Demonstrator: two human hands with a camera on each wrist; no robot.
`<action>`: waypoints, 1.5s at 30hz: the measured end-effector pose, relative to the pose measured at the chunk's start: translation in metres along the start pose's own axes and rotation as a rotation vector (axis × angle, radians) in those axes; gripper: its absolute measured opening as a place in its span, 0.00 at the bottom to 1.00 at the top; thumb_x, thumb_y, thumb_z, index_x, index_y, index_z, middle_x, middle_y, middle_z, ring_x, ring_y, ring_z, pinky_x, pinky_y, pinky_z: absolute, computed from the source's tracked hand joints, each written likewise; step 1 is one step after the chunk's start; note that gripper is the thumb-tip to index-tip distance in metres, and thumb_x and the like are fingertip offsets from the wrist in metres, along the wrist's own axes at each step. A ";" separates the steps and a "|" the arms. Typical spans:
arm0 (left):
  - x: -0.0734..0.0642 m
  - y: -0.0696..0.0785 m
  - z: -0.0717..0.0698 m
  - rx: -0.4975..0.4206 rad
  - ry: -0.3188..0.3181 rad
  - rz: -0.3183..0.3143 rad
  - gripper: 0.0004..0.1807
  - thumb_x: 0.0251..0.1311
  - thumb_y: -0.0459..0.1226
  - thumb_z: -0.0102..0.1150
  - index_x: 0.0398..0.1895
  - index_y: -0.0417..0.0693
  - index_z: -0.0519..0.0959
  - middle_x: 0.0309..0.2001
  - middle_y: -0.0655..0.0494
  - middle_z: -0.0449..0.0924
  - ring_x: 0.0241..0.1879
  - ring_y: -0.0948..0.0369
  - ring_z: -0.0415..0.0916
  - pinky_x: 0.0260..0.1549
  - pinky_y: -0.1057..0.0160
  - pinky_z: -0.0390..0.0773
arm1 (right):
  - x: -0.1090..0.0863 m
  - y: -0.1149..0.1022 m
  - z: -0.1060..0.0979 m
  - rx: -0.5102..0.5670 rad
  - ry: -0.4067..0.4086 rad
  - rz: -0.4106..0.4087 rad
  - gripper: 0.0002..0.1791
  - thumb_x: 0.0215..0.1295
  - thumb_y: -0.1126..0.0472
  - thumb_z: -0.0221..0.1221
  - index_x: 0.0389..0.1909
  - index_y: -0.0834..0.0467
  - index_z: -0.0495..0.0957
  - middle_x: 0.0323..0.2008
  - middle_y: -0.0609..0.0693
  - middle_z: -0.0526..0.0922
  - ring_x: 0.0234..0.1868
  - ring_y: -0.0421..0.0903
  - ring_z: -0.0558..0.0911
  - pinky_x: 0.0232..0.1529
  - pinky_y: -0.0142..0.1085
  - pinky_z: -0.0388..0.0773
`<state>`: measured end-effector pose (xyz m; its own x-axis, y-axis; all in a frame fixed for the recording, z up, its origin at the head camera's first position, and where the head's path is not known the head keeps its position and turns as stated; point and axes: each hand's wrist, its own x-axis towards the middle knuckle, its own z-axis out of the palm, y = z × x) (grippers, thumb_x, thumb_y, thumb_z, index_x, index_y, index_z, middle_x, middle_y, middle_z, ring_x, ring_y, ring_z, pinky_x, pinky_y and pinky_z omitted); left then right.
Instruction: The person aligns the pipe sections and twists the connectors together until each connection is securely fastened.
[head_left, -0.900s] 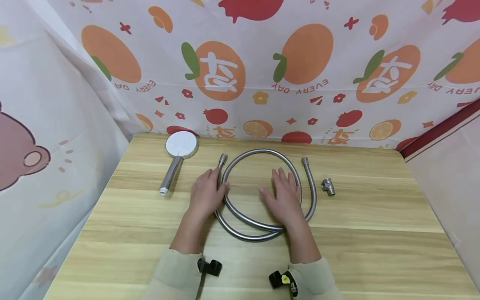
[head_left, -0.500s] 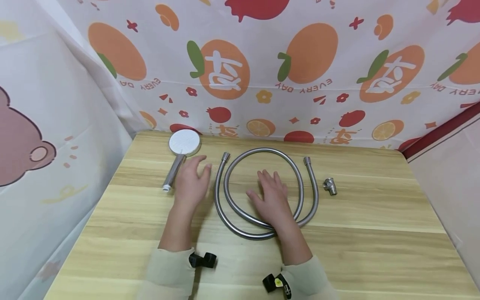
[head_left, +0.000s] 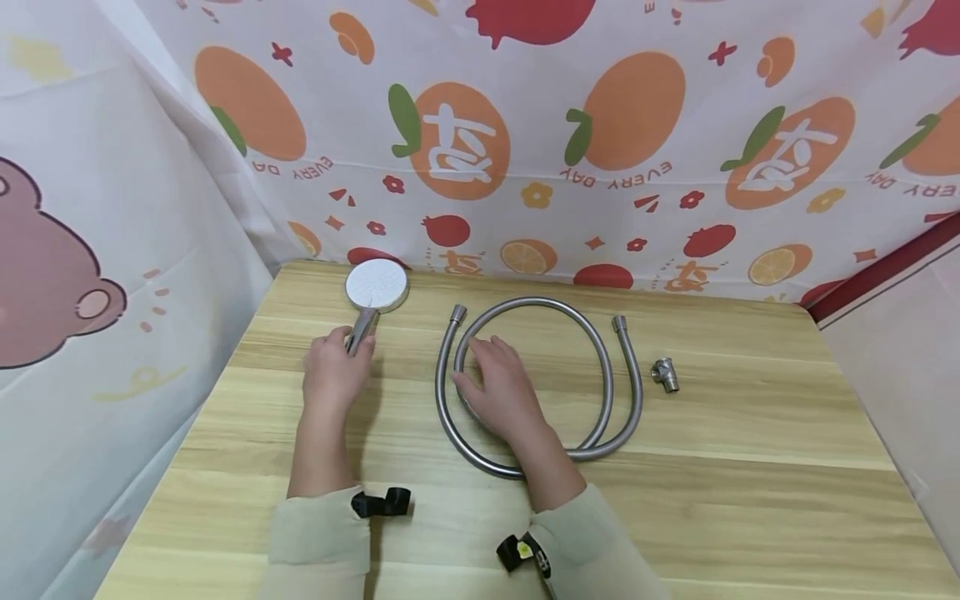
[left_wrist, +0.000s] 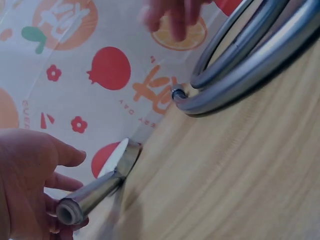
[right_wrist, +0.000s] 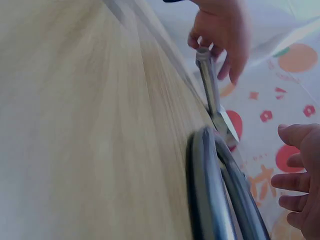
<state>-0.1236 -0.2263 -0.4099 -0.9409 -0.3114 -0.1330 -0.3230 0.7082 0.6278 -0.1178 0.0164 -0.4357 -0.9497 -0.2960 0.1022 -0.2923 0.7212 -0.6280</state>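
A handheld shower head (head_left: 377, 285) with a white face and chrome handle lies at the table's back left. My left hand (head_left: 334, 371) is at the handle, which runs between thumb and fingers. In the left wrist view the thumb (left_wrist: 70, 154) stands apart from the handle (left_wrist: 92, 195), and the fingers are relaxed beside and behind it. Mid-table lies a coiled metal shower hose (head_left: 609, 367), both end fittings pointing to the back. My right hand (head_left: 498, 387) hovers over the coil's left side with fingers loosely spread, holding nothing.
A small chrome tee fitting (head_left: 664, 375) lies right of the hose. The wooden table (head_left: 750, 500) ends at the back against a fruit-printed curtain (head_left: 555, 108). Another curtain (head_left: 150, 267) with a bear print hangs along the left.
My left hand has left the hose's left side and moved left to the shower head's handle. My right hand has shifted left across the coil. The hose keeps its shape.
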 end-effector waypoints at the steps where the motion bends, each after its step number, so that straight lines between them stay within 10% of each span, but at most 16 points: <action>1: 0.000 0.000 0.001 -0.002 -0.020 -0.011 0.34 0.72 0.51 0.45 0.70 0.35 0.63 0.58 0.28 0.68 0.53 0.38 0.68 0.39 0.44 0.75 | 0.004 -0.004 0.002 -0.011 -0.008 -0.008 0.33 0.68 0.44 0.58 0.70 0.55 0.67 0.67 0.53 0.73 0.73 0.54 0.62 0.76 0.47 0.54; 10: 0.004 -0.005 0.009 -0.144 -0.161 -0.079 0.35 0.74 0.51 0.42 0.72 0.33 0.57 0.61 0.30 0.70 0.54 0.41 0.72 0.49 0.46 0.76 | 0.040 -0.020 0.028 -0.304 -0.067 0.011 0.31 0.68 0.38 0.55 0.67 0.49 0.71 0.57 0.50 0.80 0.57 0.50 0.74 0.55 0.45 0.74; 19: 0.015 -0.013 0.025 -0.561 -0.280 -0.250 0.20 0.73 0.47 0.43 0.52 0.39 0.69 0.22 0.57 0.76 0.15 0.66 0.67 0.13 0.69 0.67 | 0.044 -0.027 0.056 -0.382 -0.052 -0.011 0.14 0.62 0.46 0.64 0.44 0.47 0.85 0.38 0.47 0.84 0.40 0.48 0.77 0.37 0.40 0.73; 22: 0.016 -0.014 0.029 -0.713 -0.306 -0.265 0.13 0.71 0.42 0.41 0.44 0.40 0.67 0.15 0.61 0.71 0.10 0.68 0.64 0.08 0.70 0.62 | 0.040 -0.028 0.056 -0.296 -0.016 -0.007 0.11 0.54 0.54 0.66 0.40 0.49 0.84 0.33 0.45 0.86 0.35 0.46 0.77 0.36 0.39 0.73; 27: 0.016 -0.011 0.034 -0.962 -0.324 -0.251 0.09 0.71 0.40 0.37 0.38 0.43 0.63 0.10 0.63 0.64 0.06 0.69 0.58 0.05 0.72 0.55 | 0.031 -0.030 0.055 -0.054 0.020 0.088 0.35 0.48 0.56 0.66 0.62 0.49 0.72 0.37 0.49 0.85 0.36 0.48 0.76 0.41 0.41 0.75; 34: 0.010 0.001 0.053 -1.152 -0.135 -0.191 0.23 0.76 0.54 0.33 0.40 0.43 0.64 0.08 0.63 0.65 0.05 0.69 0.58 0.04 0.70 0.55 | 0.021 -0.030 0.058 0.512 0.063 0.222 0.54 0.48 0.69 0.62 0.78 0.50 0.48 0.33 0.49 0.83 0.35 0.41 0.79 0.35 0.33 0.76; 39: 0.003 0.012 0.067 -1.268 -0.008 -0.137 0.15 0.78 0.46 0.33 0.51 0.43 0.63 0.12 0.61 0.68 0.07 0.69 0.61 0.05 0.71 0.57 | 0.019 -0.024 0.057 0.905 0.077 0.306 0.53 0.50 0.76 0.60 0.77 0.46 0.51 0.30 0.52 0.83 0.27 0.40 0.75 0.29 0.28 0.72; 45: -0.002 0.024 0.081 -1.340 0.023 -0.101 0.17 0.78 0.45 0.36 0.57 0.42 0.62 0.16 0.60 0.71 0.11 0.67 0.66 0.08 0.71 0.61 | 0.013 -0.017 0.052 1.120 0.201 0.343 0.30 0.71 0.58 0.57 0.72 0.44 0.63 0.25 0.47 0.78 0.28 0.41 0.77 0.32 0.30 0.72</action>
<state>-0.1376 -0.1573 -0.4564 -0.9129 -0.3447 -0.2185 -0.0309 -0.4755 0.8792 -0.1191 -0.0323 -0.4639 -0.9890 -0.0181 -0.1465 0.1467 -0.2353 -0.9608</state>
